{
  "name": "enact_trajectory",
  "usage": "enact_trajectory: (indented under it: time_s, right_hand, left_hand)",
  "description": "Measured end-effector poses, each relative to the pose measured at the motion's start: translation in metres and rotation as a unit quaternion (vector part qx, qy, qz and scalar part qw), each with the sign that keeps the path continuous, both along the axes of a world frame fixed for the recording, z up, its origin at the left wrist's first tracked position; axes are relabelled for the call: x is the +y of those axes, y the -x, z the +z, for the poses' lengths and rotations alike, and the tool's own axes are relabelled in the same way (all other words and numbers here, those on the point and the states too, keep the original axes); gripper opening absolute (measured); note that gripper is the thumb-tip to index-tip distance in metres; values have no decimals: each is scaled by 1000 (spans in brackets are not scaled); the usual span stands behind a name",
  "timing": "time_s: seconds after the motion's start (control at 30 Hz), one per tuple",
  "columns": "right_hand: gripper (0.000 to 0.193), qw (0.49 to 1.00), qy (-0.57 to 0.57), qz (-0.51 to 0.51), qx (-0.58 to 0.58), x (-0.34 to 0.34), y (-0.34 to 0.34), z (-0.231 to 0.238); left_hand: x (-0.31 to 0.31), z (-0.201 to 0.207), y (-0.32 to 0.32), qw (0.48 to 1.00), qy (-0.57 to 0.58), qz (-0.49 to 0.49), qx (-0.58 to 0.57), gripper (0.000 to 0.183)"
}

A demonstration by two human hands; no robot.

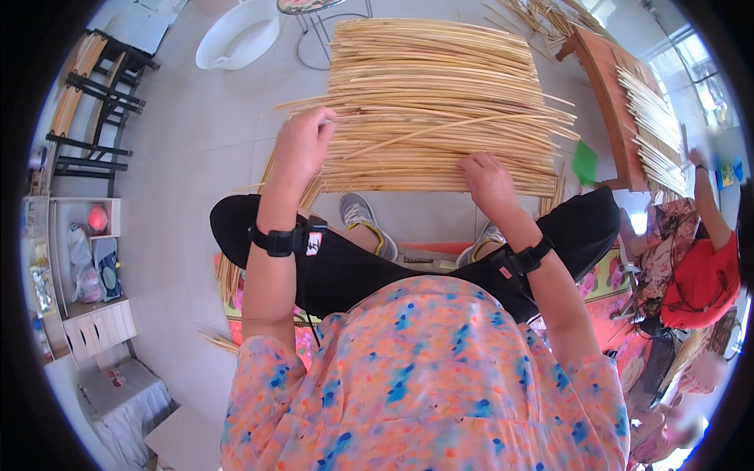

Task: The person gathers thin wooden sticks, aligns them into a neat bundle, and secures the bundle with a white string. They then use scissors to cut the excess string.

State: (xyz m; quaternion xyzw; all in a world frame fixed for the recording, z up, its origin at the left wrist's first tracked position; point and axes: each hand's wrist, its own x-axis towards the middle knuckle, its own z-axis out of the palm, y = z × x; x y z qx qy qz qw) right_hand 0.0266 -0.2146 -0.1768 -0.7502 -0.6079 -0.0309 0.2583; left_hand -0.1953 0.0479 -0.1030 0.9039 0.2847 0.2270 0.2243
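Note:
A mat of long, straw-coloured reed stalks lies in front of my knees, its stalks running left to right. Several loose stalks cross its near part at a slant and stick out past both ends. My left hand is closed in a pinch at the mat's left end; whatever sits between its fingertips is too small to make out. Toward the near right part of the mat, my right hand has its fingers curled down on the stalks, closed on them. Dark bands circle both wrists.
A reddish wooden bench at the right bears pale stalks. Beyond it works a person in red. A white basin and a round stool stand behind the mat. Shelves line the left.

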Motion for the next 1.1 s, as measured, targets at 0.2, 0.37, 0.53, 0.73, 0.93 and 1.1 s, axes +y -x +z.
enact_trajectory:
  time_s: [0.2,0.37,0.53,0.73,0.93,1.1]
  right_hand:
    - [19,1000,17,8,7,0,1,3]
    - [18,1000,19,14,8,-4,-2,4]
    - [15,1000,24,9,5,-1,2,7]
    - [15,999,29,37,7,18,20,9]
    - [16,997,9,74,9,43,40,1]
    - [17,996,6,94,-5,55,54,0]
  left_hand:
    - [15,12,-3,999,31,-9,-11,13]
    - [10,-4,-14,996,35,-78,4,22]
    - [24,-11,1,995,-8,22,96,23]
    - [72,-15,50,991,-13,82,106,18]
    - [84,31,88,972,82,216,-46,16]
    - [75,79,99,933,88,250,-245,17]
